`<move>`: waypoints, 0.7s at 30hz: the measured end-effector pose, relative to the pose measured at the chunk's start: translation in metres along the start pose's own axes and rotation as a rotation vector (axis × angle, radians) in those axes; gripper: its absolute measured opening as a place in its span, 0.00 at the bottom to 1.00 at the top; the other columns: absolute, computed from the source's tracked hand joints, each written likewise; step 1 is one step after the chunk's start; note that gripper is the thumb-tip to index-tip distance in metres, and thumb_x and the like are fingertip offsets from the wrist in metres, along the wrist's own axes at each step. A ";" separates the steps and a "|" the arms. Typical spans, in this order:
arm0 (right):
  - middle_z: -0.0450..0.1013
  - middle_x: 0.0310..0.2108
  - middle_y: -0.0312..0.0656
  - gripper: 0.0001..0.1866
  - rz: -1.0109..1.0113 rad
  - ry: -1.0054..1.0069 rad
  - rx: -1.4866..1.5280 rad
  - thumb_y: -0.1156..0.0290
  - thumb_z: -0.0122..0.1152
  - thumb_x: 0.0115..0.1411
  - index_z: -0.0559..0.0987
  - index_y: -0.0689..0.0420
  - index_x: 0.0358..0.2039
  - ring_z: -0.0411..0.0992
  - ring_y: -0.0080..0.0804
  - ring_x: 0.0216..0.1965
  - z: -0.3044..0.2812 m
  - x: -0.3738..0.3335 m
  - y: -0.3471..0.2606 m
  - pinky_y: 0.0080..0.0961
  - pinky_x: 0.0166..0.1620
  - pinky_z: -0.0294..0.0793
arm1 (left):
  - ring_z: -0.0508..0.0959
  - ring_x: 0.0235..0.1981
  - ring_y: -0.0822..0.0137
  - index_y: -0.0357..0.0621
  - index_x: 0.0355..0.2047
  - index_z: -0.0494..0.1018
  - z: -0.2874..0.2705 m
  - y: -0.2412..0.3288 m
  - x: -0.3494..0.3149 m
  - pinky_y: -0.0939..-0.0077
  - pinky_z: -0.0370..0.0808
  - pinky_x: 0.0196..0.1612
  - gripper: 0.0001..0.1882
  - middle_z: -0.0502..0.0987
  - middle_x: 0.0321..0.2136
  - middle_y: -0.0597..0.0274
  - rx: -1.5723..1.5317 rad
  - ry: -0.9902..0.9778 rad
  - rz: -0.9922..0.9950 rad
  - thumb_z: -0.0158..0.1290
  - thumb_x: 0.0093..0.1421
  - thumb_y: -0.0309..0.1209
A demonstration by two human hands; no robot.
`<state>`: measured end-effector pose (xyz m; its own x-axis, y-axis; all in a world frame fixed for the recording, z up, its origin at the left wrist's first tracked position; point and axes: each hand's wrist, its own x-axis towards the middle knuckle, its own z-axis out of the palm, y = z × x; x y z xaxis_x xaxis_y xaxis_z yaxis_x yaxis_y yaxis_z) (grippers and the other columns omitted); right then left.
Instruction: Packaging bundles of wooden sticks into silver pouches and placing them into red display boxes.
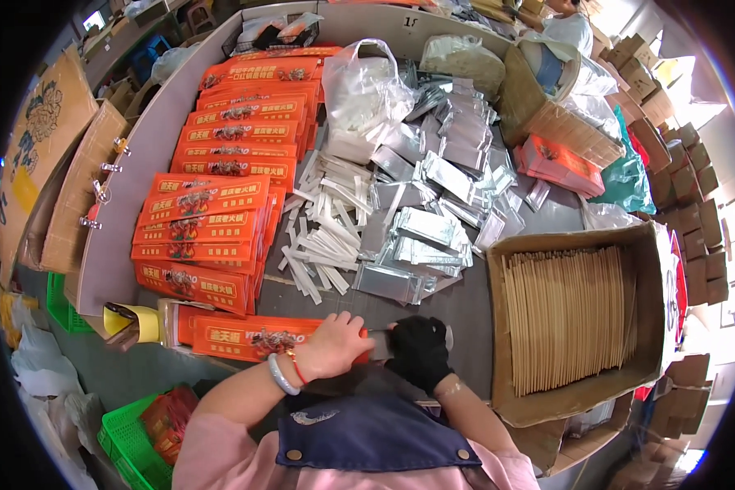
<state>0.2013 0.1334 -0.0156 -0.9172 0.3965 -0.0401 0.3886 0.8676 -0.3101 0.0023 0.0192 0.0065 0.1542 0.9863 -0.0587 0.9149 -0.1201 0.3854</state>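
Note:
An orange printed packet [241, 336] lies lengthwise at the table's near edge, on top of others like it. My left hand [335, 349], bare with a bangle and a red string at the wrist, is closed over the packet's right end. Beside it my right hand [420, 351], in a black glove, is closed on a flat silvery packet [379, 346]. That silvery packet meets the orange packet's open end; the glove covers most of it, and I cannot tell how far it reaches inside.
Stacked orange packets [196, 233] fill the table's left side. White paper strips [327, 237] and silver packets [437, 233] lie heaped in the middle. A cardboard box [498, 327] of wooden chopsticks [567, 314] stands at right. A green crate [131, 441] sits lower left.

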 end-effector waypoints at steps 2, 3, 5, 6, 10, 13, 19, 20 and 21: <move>0.72 0.43 0.42 0.37 0.008 -0.023 0.057 0.45 0.72 0.40 0.74 0.50 0.49 0.70 0.42 0.47 -0.015 -0.003 0.001 0.41 0.51 0.64 | 0.72 0.42 0.54 0.51 0.32 0.75 -0.048 -0.003 0.002 0.59 0.70 0.42 0.12 0.71 0.38 0.56 0.058 -0.171 0.045 0.60 0.44 0.28; 0.72 0.42 0.41 0.36 0.091 0.018 -0.014 0.46 0.73 0.40 0.74 0.51 0.48 0.71 0.42 0.45 -0.024 -0.007 0.005 0.41 0.50 0.65 | 0.72 0.42 0.53 0.48 0.30 0.74 -0.069 -0.016 0.001 0.58 0.70 0.43 0.11 0.71 0.37 0.55 0.027 -0.117 0.047 0.60 0.44 0.27; 0.73 0.37 0.40 0.33 0.246 0.215 0.070 0.49 0.74 0.39 0.74 0.52 0.44 0.72 0.42 0.40 -0.046 -0.012 0.015 0.40 0.45 0.66 | 0.72 0.44 0.50 0.44 0.30 0.73 -0.106 -0.060 -0.003 0.55 0.70 0.47 0.11 0.71 0.40 0.53 0.055 0.081 0.033 0.60 0.43 0.26; 0.73 0.37 0.40 0.33 0.243 0.218 0.075 0.49 0.74 0.39 0.74 0.52 0.44 0.72 0.42 0.40 -0.043 -0.016 0.022 0.40 0.45 0.66 | 0.71 0.46 0.49 0.43 0.32 0.74 -0.117 -0.075 -0.004 0.54 0.69 0.49 0.13 0.71 0.42 0.52 0.113 0.223 0.024 0.60 0.43 0.26; 0.72 0.38 0.39 0.33 0.211 0.243 0.122 0.50 0.75 0.40 0.74 0.53 0.43 0.71 0.41 0.42 -0.034 -0.022 0.016 0.41 0.47 0.64 | 0.65 0.56 0.42 0.42 0.47 0.74 -0.049 -0.056 -0.032 0.48 0.63 0.58 0.29 0.66 0.54 0.44 0.015 0.582 -0.404 0.66 0.42 0.36; 0.72 0.41 0.40 0.34 0.218 0.162 0.065 0.49 0.74 0.40 0.74 0.52 0.45 0.70 0.39 0.44 -0.035 -0.023 0.005 0.43 0.53 0.60 | 0.59 0.61 0.43 0.40 0.59 0.65 0.026 -0.011 -0.046 0.44 0.53 0.64 0.50 0.62 0.58 0.46 0.006 0.368 -0.652 0.71 0.40 0.51; 0.72 0.41 0.39 0.35 0.145 0.048 -0.025 0.46 0.72 0.42 0.74 0.52 0.47 0.70 0.39 0.45 -0.040 -0.021 0.001 0.45 0.56 0.56 | 0.56 0.64 0.42 0.35 0.61 0.62 0.051 -0.020 -0.052 0.43 0.46 0.67 0.53 0.60 0.61 0.46 -0.223 0.437 -0.659 0.71 0.40 0.50; 0.72 0.42 0.39 0.35 0.130 -0.006 0.022 0.46 0.72 0.42 0.74 0.52 0.47 0.70 0.39 0.45 -0.036 -0.018 0.000 0.45 0.57 0.55 | 0.56 0.65 0.42 0.35 0.61 0.62 0.051 -0.021 -0.052 0.43 0.45 0.67 0.53 0.60 0.62 0.45 -0.252 0.426 -0.665 0.71 0.40 0.50; 0.72 0.42 0.40 0.35 0.116 -0.061 0.073 0.46 0.72 0.42 0.74 0.52 0.47 0.70 0.39 0.46 -0.030 -0.016 -0.002 0.46 0.57 0.55 | 0.56 0.65 0.42 0.35 0.61 0.62 0.050 -0.021 -0.052 0.43 0.45 0.67 0.53 0.60 0.62 0.45 -0.250 0.424 -0.668 0.71 0.40 0.50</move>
<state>0.2183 0.1346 0.0145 -0.8711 0.4716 -0.1368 0.4867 0.7923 -0.3678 -0.0063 -0.0353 -0.0446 -0.5917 0.8060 -0.0153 0.6461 0.4855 0.5889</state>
